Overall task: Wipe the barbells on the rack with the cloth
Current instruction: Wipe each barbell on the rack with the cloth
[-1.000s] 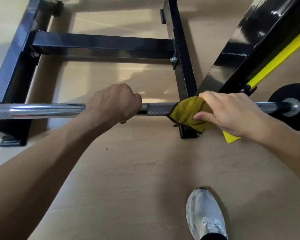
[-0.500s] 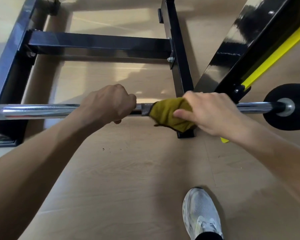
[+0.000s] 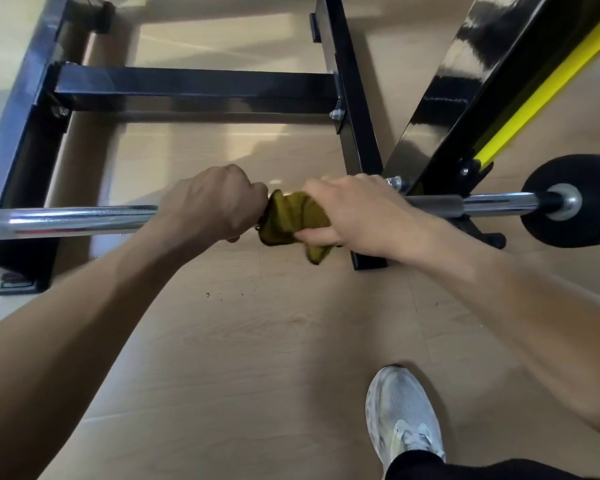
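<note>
Barbell (image 3: 73,221) steel is seen running level across the view, above the wooden floor (image 3: 257,341), with its chrome shaft lying in front of the black rack (image 3: 194,88) frame. The shaft is gripped from above by the left hand (image 3: 212,202), whose fingers are curled fully around it. Just to the right, and touching that hand, an olive-yellow cloth (image 3: 291,216) is bunched around the shaft. The cloth is held against the bar by the right hand (image 3: 357,211), with the fingers wrapped over the top and the thumb pressed beneath; a loose corner of the fabric is left hanging below the bar. Beyond the right hand, a darker, knurled stretch of the shaft is shown, followed by bright steel that ends in a collar and a round black weight plate (image 3: 575,202) at the far right. A glossy black upright with a yellow strip (image 3: 520,98) is set slanting behind that end. On the floor near the bottom edge, a white sneaker (image 3: 402,414) is planted, with a dark trouser hem just above it.
</note>
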